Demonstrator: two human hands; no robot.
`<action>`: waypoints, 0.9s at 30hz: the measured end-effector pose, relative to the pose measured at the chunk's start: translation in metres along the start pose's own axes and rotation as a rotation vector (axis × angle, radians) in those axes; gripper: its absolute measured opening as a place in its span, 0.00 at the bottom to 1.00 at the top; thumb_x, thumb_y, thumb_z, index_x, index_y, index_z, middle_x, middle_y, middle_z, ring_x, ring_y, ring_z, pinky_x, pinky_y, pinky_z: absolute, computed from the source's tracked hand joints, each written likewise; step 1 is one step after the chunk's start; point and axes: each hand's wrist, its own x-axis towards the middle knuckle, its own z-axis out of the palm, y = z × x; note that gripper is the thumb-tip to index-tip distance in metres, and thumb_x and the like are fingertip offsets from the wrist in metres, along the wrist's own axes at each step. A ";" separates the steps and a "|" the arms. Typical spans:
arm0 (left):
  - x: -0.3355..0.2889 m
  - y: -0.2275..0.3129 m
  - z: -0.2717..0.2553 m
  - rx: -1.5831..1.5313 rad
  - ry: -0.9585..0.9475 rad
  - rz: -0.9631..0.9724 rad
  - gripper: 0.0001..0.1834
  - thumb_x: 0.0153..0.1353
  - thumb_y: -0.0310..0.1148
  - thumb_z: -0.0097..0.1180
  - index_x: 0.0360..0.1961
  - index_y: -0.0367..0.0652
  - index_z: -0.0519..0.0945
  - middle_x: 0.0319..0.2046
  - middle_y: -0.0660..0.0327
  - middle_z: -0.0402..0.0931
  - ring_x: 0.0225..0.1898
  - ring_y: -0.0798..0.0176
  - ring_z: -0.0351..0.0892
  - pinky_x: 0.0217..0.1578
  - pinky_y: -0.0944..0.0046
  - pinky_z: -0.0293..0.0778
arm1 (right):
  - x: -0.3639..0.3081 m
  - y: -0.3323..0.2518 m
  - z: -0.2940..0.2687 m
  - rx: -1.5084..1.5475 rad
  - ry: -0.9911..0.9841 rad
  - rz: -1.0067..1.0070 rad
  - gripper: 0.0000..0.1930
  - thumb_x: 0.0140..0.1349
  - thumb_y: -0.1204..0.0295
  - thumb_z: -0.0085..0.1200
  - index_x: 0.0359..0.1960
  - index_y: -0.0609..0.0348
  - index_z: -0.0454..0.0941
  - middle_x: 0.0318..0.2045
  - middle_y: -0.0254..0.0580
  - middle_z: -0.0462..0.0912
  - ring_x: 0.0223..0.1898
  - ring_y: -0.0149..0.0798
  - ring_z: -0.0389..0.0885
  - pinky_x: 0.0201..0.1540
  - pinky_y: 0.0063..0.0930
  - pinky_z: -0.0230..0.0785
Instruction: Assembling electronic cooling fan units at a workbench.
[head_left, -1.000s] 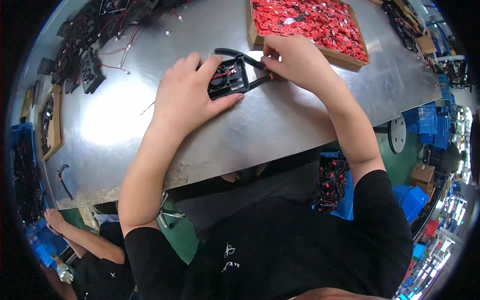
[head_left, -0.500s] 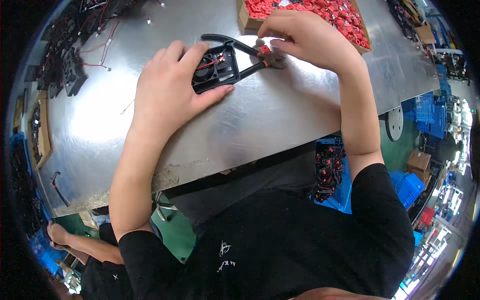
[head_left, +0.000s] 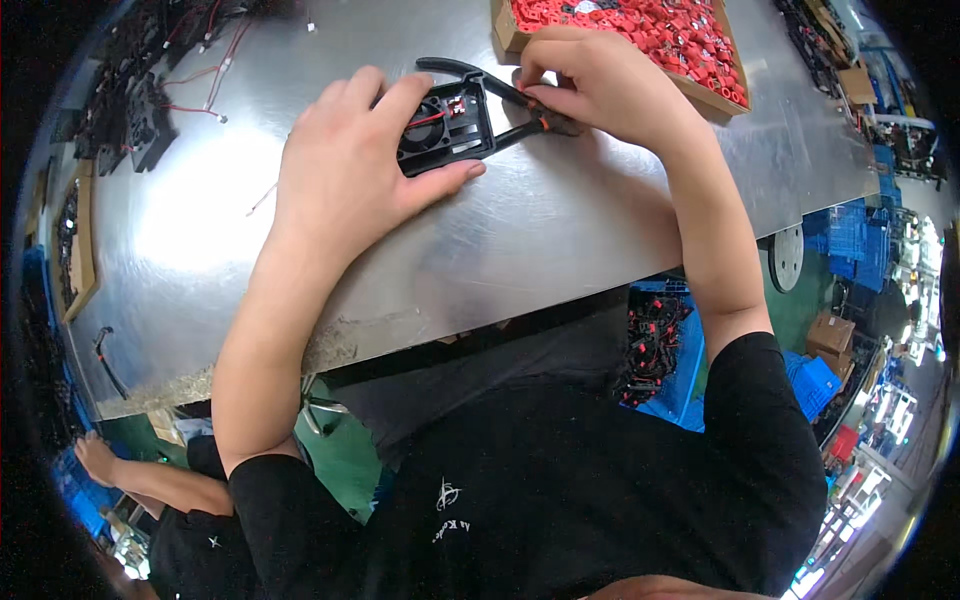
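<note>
My left hand point(head_left: 345, 150) is wrapped round a black plastic fan housing point(head_left: 478, 128), thumb along its near side and fingers over the far side. Inside the housing sit a round black fan point(head_left: 424, 124), a red wire and a small red-and-white connector point(head_left: 457, 106). A pair of black-handled pliers point(head_left: 515, 134) lies against its right end, handles spread toward the left. Over the pliers' head, my right hand point(head_left: 610, 85) has thumb and forefinger bent together in a pinch. Whatever is between those fingertips is hidden.
A cardboard box point(head_left: 515, 38) of small red parts stands beyond my right hand. Black fans with wires point(head_left: 150, 130) are heaped at far left. Another tool point(head_left: 110, 365) lies near the left front edge. A co-worker's arm point(head_left: 170, 487) shows at lower left, below the table.
The housing and pliers have shifted slightly right with my left hand. The red piece that showed at the pliers' head is out of sight, and my right fingers have come down there.
</note>
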 end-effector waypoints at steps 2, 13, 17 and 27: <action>-0.002 -0.001 0.001 0.023 -0.004 -0.027 0.37 0.49 0.60 0.72 0.52 0.45 0.82 0.38 0.55 0.76 0.41 0.48 0.80 0.41 0.50 0.77 | 0.004 -0.008 0.000 0.052 0.111 0.037 0.06 0.61 0.77 0.65 0.38 0.61 0.83 0.36 0.37 0.84 0.32 0.34 0.82 0.35 0.27 0.75; -0.005 -0.001 0.009 0.009 0.048 -0.023 0.35 0.48 0.60 0.73 0.51 0.47 0.81 0.41 0.56 0.77 0.45 0.50 0.81 0.44 0.51 0.79 | 0.011 -0.053 0.022 0.110 0.294 -0.077 0.08 0.58 0.79 0.67 0.39 0.60 0.85 0.40 0.36 0.86 0.34 0.32 0.84 0.34 0.24 0.75; -0.005 -0.001 0.010 0.032 0.050 -0.021 0.34 0.49 0.59 0.73 0.49 0.47 0.81 0.40 0.57 0.77 0.44 0.50 0.81 0.44 0.51 0.79 | 0.011 -0.053 0.024 0.139 0.299 -0.020 0.08 0.58 0.79 0.66 0.39 0.60 0.85 0.41 0.37 0.86 0.37 0.35 0.85 0.37 0.26 0.77; -0.003 -0.001 0.010 0.019 0.046 -0.010 0.33 0.50 0.59 0.73 0.48 0.47 0.81 0.40 0.57 0.77 0.43 0.50 0.82 0.44 0.51 0.80 | 0.007 -0.060 0.021 -0.051 0.326 -0.064 0.08 0.61 0.75 0.64 0.42 0.60 0.86 0.34 0.38 0.84 0.30 0.33 0.81 0.34 0.28 0.73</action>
